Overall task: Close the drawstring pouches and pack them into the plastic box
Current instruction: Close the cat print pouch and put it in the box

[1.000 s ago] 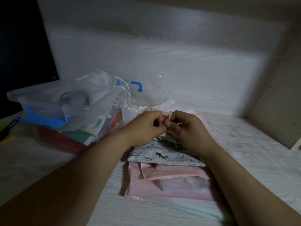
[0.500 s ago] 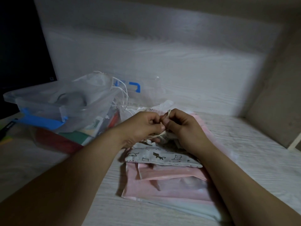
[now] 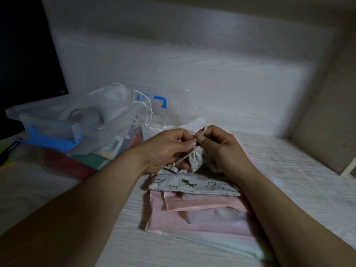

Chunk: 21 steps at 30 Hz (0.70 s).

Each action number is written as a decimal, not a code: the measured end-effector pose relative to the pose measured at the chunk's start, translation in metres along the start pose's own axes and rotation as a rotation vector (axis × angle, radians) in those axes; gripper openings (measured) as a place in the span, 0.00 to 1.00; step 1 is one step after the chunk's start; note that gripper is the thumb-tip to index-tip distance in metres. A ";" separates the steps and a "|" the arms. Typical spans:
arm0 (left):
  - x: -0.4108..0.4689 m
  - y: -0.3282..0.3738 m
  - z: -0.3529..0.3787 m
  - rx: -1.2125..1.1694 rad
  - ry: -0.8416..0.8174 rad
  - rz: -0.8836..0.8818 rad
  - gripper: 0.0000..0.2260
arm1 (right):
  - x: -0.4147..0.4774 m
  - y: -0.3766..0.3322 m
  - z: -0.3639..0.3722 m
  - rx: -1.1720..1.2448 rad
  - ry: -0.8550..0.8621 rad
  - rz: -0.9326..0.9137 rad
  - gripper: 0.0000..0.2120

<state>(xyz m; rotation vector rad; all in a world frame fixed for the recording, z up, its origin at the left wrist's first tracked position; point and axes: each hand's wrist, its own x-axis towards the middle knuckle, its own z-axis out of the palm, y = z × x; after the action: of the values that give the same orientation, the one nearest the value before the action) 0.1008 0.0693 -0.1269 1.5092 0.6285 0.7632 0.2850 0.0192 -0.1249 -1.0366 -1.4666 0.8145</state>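
Note:
A small white cat-print pouch is bunched at its gathered neck between my hands. My left hand pinches its cream drawstring, which runs down and left under the palm. My right hand pinches the cord loop just above the pouch's neck. Below them a larger cat-print pouch lies flat on a stack of pink pouches. The clear plastic box with blue latches stands at the left, holding translucent pouches with white strings.
A blue handle of the box shows behind the strings. Red and green flat items lie under the box. A dark screen fills the far left. A wooden wall closes the right side.
The small pouch's neck has drawn tight and now shows gathered between my hands. My left hand has pulled the cord down and left, my right hand holds the loop higher.

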 end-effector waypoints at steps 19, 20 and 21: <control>-0.003 -0.003 -0.013 0.763 0.178 0.145 0.09 | 0.011 0.015 -0.012 0.042 0.176 0.031 0.02; -0.004 -0.002 -0.012 0.764 0.196 0.161 0.08 | 0.011 0.014 -0.012 0.011 0.190 0.028 0.03; -0.004 -0.002 -0.010 0.727 0.208 0.174 0.08 | 0.013 0.015 -0.013 -0.026 0.207 0.025 0.04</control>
<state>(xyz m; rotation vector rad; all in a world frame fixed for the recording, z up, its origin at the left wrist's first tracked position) 0.0909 0.0730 -0.1289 2.1837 1.0105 0.8817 0.2998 0.0359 -0.1317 -1.1258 -1.2936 0.6850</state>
